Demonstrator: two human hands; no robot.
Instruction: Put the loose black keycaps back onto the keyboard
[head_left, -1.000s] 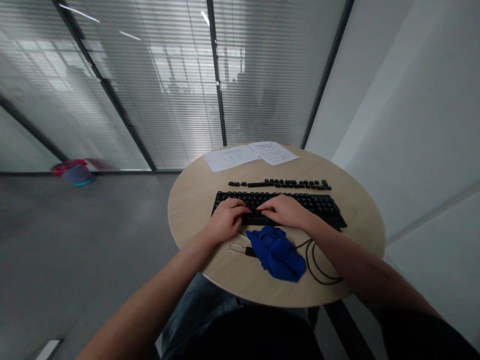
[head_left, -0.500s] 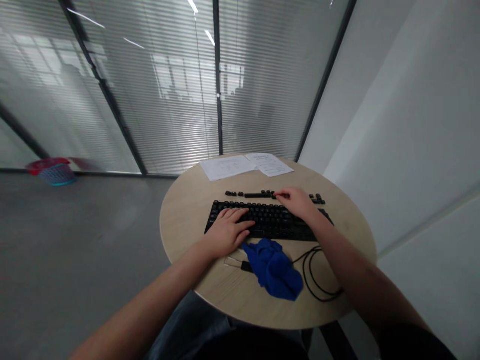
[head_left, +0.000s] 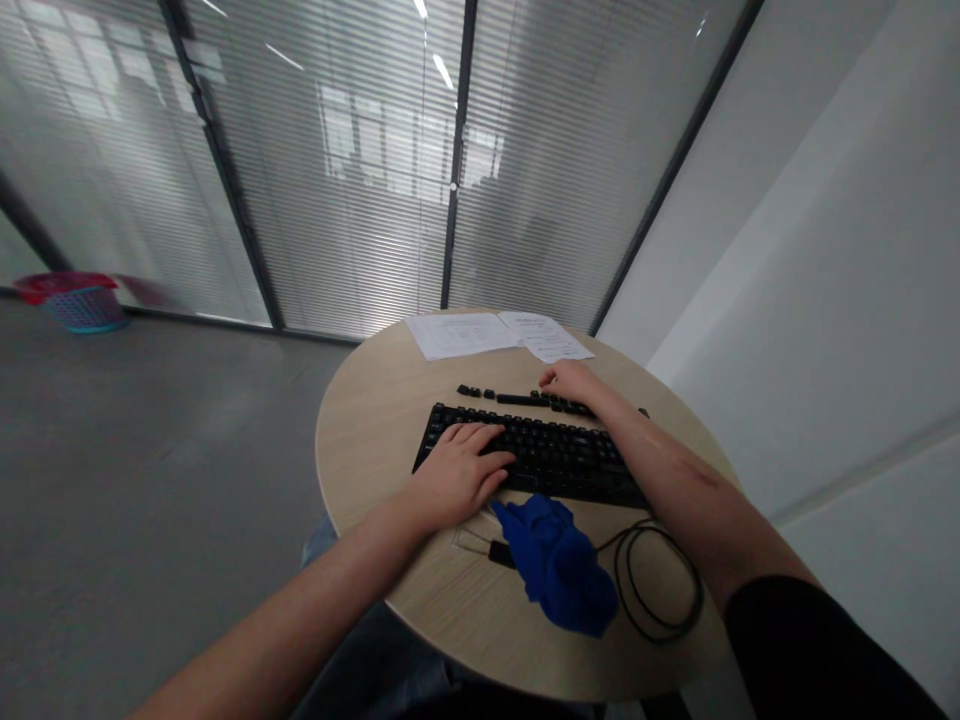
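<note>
A black keyboard [head_left: 559,462] lies on the round wooden table [head_left: 367,410]. My left hand [head_left: 461,475] rests over its left end, fingers spread on the keys. Behind the keyboard runs a row of loose black keycaps [head_left: 523,400], with a long bar-shaped one among them. My right hand [head_left: 568,380] is just above that row, thumb and fingertips drawn together; whatever they hold, if anything, is too small to make out. My right forearm hides the keyboard's right end. In front lie a crumpled blue cloth [head_left: 562,570] and a wire keycap puller [head_left: 501,553], partly under the cloth.
Two printed sheets, a left one [head_left: 461,336] and a right one [head_left: 547,338], lie at the table's far edge. A black cable [head_left: 660,641] is coiled at the front right. On the floor at far left stands a red and blue basket [head_left: 86,308]. Glass partitions with blinds rise behind.
My right hand has moved a little left and back from the loose keycaps, its fingers still together. My left hand stays on the keyboard. The whole view has tilted slightly.
</note>
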